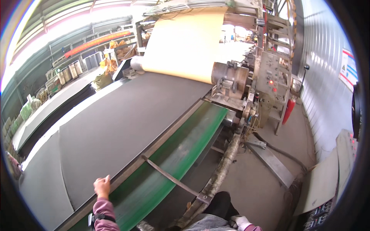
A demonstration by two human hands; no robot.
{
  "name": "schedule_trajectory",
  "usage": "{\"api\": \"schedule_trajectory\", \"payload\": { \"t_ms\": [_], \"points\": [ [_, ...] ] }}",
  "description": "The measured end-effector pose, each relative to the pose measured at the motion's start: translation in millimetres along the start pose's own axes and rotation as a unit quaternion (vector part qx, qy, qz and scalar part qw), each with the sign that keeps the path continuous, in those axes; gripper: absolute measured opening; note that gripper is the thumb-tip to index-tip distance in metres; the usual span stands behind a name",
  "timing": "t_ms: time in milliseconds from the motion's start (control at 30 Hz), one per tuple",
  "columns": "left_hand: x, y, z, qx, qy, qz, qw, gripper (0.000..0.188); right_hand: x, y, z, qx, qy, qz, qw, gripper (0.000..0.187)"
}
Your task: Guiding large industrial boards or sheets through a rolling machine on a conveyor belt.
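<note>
The left hand rests with fingers curled on the near edge of the dark rubber sheet stretching away from it toward the roller, so I judge the moving sheet could drag the fingers along.

My left hand is stretched forward and up from my pink-sleeved forearm, a dark strap around the wrist just behind the grip, knuckles toward me and fingers curled over so the tips are hidden from me. My right hand sits low and close to my body at the bottom edge, well apart from the left, in a white glove with the fingers loosely bent. Whether either grip is closed on anything I cannot tell.
</note>
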State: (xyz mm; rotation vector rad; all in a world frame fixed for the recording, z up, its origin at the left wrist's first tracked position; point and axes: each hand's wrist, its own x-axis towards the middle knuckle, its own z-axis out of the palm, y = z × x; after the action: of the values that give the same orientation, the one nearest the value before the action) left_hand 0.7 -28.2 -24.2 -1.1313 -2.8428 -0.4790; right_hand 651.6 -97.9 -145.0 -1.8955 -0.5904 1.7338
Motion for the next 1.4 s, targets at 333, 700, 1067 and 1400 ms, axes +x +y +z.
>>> {"api": "schedule_trajectory", "payload": {
  "t_ms": [333,700,1067,1400],
  "points": [
    [-18,14,-9,-0.016,0.039,0.012,0.999,0.041,6,1,6,-0.005,-0.002,0.013,1.000,0.025],
    [5,173,30,-0.035,0.009,0.086,0.996,0.053,-5,-7,10,-0.021,0.005,-0.005,1.000,0.029],
    [23,-30,-21,0.097,0.070,-0.098,0.988,0.051,20,10,-5,-0.005,-0.007,0.013,1.000,0.015],
    [19,-65,-34,0.073,-0.014,-0.187,0.979,0.063,9,2,2,-0.059,0.008,0.016,0.998,0.020]
  ]
}}
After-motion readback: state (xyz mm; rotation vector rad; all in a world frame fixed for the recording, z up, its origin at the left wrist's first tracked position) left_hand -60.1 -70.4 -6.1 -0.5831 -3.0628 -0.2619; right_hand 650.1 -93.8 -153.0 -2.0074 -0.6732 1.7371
